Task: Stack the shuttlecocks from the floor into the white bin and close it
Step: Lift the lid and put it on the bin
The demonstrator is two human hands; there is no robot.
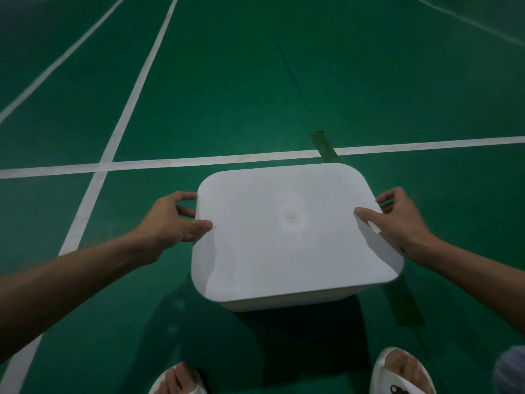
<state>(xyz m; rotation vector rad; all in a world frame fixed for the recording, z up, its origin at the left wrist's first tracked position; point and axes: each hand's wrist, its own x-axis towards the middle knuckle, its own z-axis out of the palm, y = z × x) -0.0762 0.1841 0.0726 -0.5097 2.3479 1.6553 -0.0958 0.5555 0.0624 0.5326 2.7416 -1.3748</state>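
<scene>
The head view looks down at a white bin point(284, 304) standing on the green floor point(255, 95), just in front of the person's two sandals point(403, 373). A flat white lid point(289, 231) covers the whole top of the bin.

The left hand point(173, 220) holds the lid's left edge. Its thumb lies on top and its fingers curl around the side, so this grip is clamped on the lid. The right hand point(397, 220) does the same on the right edge, with one finger on top and the others curled around the rim.

One hand on each side keeps the lid flat, so it can go down evenly and not tip.

No shuttlecocks show on the floor. They are probably inside the bin, but the lid hides them, so I cannot be sure. I also cannot tell if the lid is pushed all the way down.

I think this is the closing step, near the end of the job.

White lines point(199, 160) cross the floor behind the bin, with a strip of green tape point(325, 146) over one.
</scene>
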